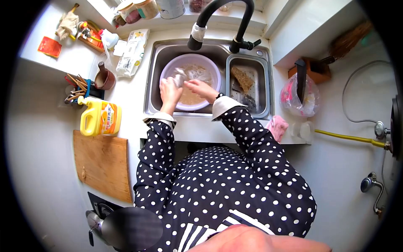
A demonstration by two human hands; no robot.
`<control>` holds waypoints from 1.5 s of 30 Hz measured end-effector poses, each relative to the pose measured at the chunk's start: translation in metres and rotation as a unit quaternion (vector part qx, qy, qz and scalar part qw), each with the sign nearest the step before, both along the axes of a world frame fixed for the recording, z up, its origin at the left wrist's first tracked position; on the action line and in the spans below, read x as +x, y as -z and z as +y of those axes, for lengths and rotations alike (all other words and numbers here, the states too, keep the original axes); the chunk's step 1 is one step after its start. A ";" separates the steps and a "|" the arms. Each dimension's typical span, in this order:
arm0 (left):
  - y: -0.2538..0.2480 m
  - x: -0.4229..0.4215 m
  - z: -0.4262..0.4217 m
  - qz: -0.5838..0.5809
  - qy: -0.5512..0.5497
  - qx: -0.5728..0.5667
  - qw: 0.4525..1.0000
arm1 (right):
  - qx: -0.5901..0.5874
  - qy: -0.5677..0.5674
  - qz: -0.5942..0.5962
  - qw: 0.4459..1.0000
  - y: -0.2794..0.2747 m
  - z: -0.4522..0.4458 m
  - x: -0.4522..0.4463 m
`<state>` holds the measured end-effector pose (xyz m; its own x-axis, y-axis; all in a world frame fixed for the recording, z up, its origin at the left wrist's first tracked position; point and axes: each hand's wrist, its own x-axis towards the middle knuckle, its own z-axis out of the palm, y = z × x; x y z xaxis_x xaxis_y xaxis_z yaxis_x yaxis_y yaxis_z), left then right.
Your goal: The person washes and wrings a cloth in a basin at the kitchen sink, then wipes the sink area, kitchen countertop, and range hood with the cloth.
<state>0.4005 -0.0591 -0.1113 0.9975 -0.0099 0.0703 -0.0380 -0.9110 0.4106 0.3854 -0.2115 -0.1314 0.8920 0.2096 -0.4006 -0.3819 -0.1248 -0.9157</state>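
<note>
A pale purple basin (216, 82) with cloudy brownish water and foam stands in the large compartment of the steel sink (150, 90). Over the basin, my left hand (170, 91) is closed round a small shiny metal item (180, 77), whose exact kind I cannot make out. My right hand (200, 89) is just right of it, above the water, its fingers pinched together near the metal item; whatever they hold, if anything, is hidden. The black faucet (195, 40) hangs over the basin's far rim.
Right of the basin, the small sink compartment (228, 86) holds a brown scrubber (243, 80). A yellow detergent jug (100, 117) and a wooden board (103, 164) lie to the left. On the right are a pink cloth (277, 127) and a plastic bag (294, 98).
</note>
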 end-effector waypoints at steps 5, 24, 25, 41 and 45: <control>0.007 -0.019 0.021 0.194 0.065 -0.343 0.917 | 0.087 0.147 0.023 0.985 -0.007 0.019 -0.011; -0.062 -0.058 0.020 0.128 0.147 -0.591 0.783 | 0.148 0.134 -0.229 0.953 -0.086 0.031 -0.080; -0.075 -0.062 0.019 0.074 0.155 -0.570 0.804 | 0.187 0.133 -0.210 0.950 -0.085 0.026 -0.079; -0.113 -0.110 -0.025 -0.084 0.246 -0.356 0.898 | 0.371 0.158 -0.083 0.911 -0.104 0.008 -0.116; -0.089 -0.100 -0.005 -0.021 0.180 -0.509 0.841 | 0.274 0.126 -0.155 0.941 -0.100 0.014 -0.120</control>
<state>0.3001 -0.0645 -0.0224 0.9395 -0.2239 0.2592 -0.2690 -0.0142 0.9630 0.2657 -0.1971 -0.0318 0.9971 0.0757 -0.0062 -0.0403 0.4575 -0.8883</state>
